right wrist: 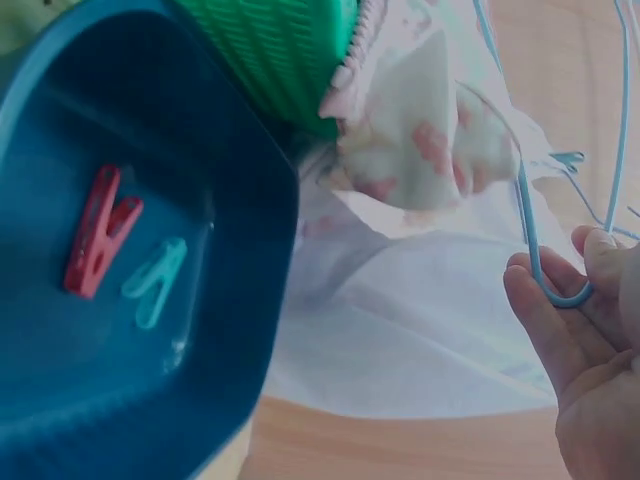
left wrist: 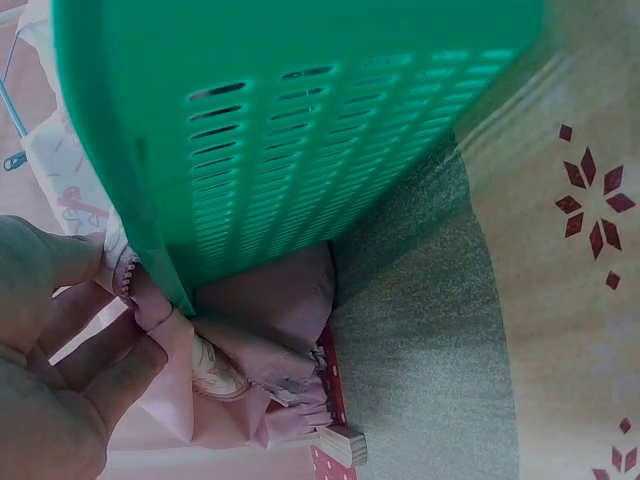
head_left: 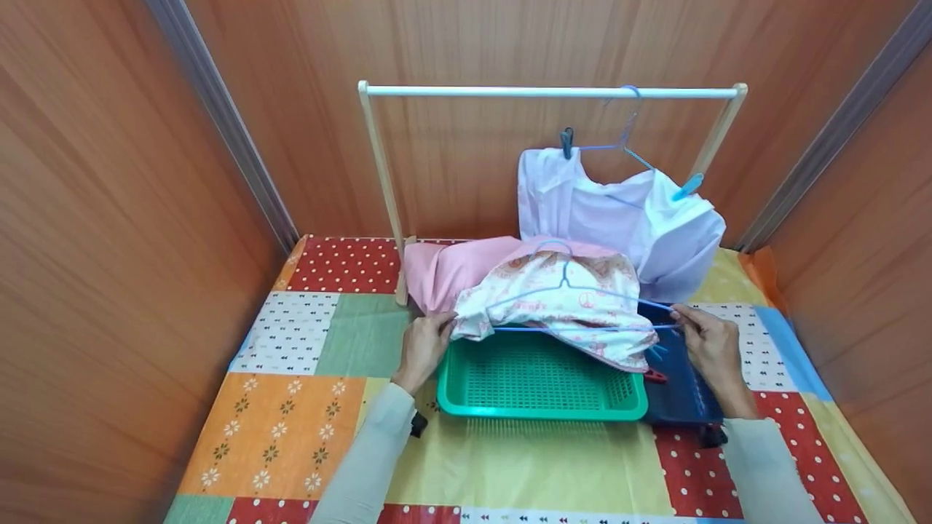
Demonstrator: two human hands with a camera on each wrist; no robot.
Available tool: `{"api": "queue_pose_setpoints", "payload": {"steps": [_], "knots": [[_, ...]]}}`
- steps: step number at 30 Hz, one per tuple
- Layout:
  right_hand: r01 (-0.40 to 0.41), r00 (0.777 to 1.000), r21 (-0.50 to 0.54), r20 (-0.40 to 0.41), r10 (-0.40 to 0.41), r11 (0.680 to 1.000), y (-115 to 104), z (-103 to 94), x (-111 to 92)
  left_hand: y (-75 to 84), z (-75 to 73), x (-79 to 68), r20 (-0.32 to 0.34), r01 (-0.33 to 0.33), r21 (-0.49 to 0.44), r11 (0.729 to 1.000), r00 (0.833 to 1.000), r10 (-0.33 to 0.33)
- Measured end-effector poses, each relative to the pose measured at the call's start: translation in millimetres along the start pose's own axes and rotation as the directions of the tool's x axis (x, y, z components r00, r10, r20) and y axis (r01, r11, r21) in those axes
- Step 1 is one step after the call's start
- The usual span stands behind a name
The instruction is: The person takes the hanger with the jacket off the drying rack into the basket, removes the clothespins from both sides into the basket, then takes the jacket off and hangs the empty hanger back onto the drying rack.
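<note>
With its fingertips, my left hand pinches the edge of a white garment with pink print; the trim at that edge shows in the left wrist view. My right hand holds the rounded right end of a blue hanger between thumb and fingers. The hanger lies across the printed garment, hook toward the back, its left end hidden in the cloth near my left hand. Beneath them is a green slotted basket, and pink cloth bunches behind it.
A white shirt hangs from a rack's white rail on another hanger, with a dark clothespin and a light blue clothespin. Right of the basket, a dark blue tub holds a red clothespin and a teal clothespin.
</note>
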State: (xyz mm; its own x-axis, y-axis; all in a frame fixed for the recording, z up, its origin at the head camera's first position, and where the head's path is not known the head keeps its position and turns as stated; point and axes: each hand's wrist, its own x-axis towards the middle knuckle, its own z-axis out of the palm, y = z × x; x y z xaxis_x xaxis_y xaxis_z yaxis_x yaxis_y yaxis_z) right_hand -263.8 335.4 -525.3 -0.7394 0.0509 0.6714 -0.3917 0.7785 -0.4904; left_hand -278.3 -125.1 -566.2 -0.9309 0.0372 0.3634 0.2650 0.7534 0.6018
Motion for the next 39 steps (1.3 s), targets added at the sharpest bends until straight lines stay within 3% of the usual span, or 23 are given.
{"api": "queue_pose_setpoints", "payload": {"steps": [21, 32, 39], "knots": [[-0.037, 0.998, 0.03, -0.055, 0.039, 0.999, 8, -35.1, 9, -1.1, 1.3, -0.9, 0.019, -0.003, -0.021, 1.0, 1.0, 0.003], [0.013, 0.99, 0.035, -0.142, -0.008, 0.999, 5, -48.5, 16, -3.9, 2.8, -3.0, 0.017, -0.009, -0.021, 1.0, 1.0, 0.01], [-0.039, 0.985, 0.092, -0.161, 0.053, 0.995, 5, -53.4, 21, -2.9, 2.1, -2.9, 0.017, -0.022, -0.015, 1.0, 1.0, 0.022]]}}
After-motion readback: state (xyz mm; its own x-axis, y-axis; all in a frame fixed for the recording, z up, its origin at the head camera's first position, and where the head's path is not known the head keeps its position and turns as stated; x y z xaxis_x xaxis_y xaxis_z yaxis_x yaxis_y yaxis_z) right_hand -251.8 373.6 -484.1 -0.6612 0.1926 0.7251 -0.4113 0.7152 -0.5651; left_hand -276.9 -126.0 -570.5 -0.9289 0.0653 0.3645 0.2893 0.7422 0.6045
